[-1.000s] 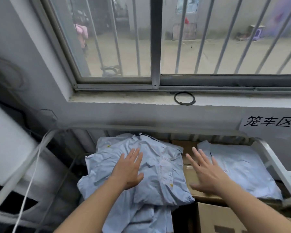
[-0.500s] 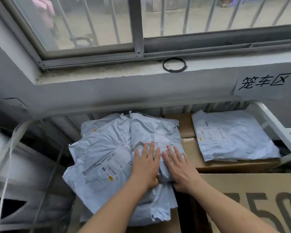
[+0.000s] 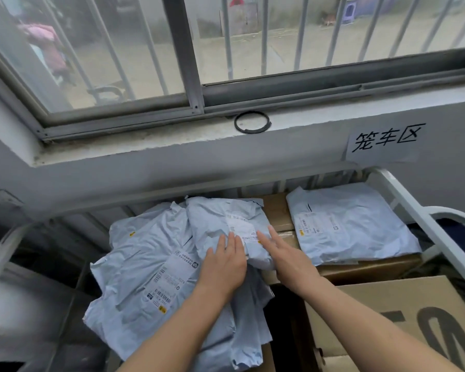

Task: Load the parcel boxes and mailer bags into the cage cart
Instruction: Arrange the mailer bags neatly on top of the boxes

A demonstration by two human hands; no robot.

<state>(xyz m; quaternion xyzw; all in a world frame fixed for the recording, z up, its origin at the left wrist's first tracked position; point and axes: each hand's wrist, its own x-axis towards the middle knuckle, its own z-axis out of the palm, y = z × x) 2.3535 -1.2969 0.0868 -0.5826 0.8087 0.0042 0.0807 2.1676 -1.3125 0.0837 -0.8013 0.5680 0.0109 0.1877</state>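
Mailer bags [image 3: 151, 253], parcel boxes [image 3: 365, 269] already in cage cart [image 3: 403, 200]; left hand [image 3: 223, 267], right hand [image 3: 287, 261] flat, fingers straight, pressing top bag [image 3: 226, 218]. Remainder unseen.

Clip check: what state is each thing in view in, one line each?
Middle mailer: crumpled, atop the pile.
Left hand: open, flat on middle mailer.
Right hand: open, fingers straight on same mailer.
Right mailer: flat on rear box.
Printed box: lying print up.
Ring: flat on sill.
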